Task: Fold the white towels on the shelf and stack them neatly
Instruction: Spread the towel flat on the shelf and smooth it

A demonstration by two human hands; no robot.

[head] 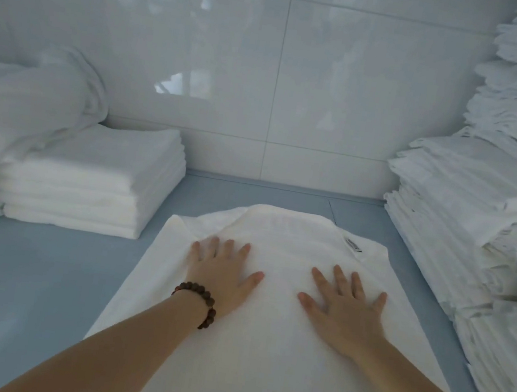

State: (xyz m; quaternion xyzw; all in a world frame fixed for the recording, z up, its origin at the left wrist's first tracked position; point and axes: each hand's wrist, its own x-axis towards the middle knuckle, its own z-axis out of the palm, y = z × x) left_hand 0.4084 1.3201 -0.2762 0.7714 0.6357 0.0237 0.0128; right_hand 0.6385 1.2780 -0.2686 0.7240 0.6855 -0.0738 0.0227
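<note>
Far out to the left of the fingers lies a loose heap of white linen (24, 103), its edge draped over a neat stack of folded towels (86, 185) on the blue-grey shelf (23, 279), well apart from either hand. The left hand (223, 274), with a dark beaded bracelet (198, 303) at the wrist, lies palm down on the white towel (262, 346); its fingers (229, 248) are straight, spread wide and hold nothing. The towel lies flat under both palms in the middle of the shelf, and its far end, beyond the fingertips, is folded over on itself. Just right of the left thumb, the right hand (344, 307) presses flat on the same towel, fingers (340, 278) likewise straight and fanned. A small label (354, 245) shows just past the right fingertips. Off to the right of the right hand stands a tall stack of folded white linen (481, 210). Ahead of all the fingers stands a glossy tiled wall (269, 64).
</note>
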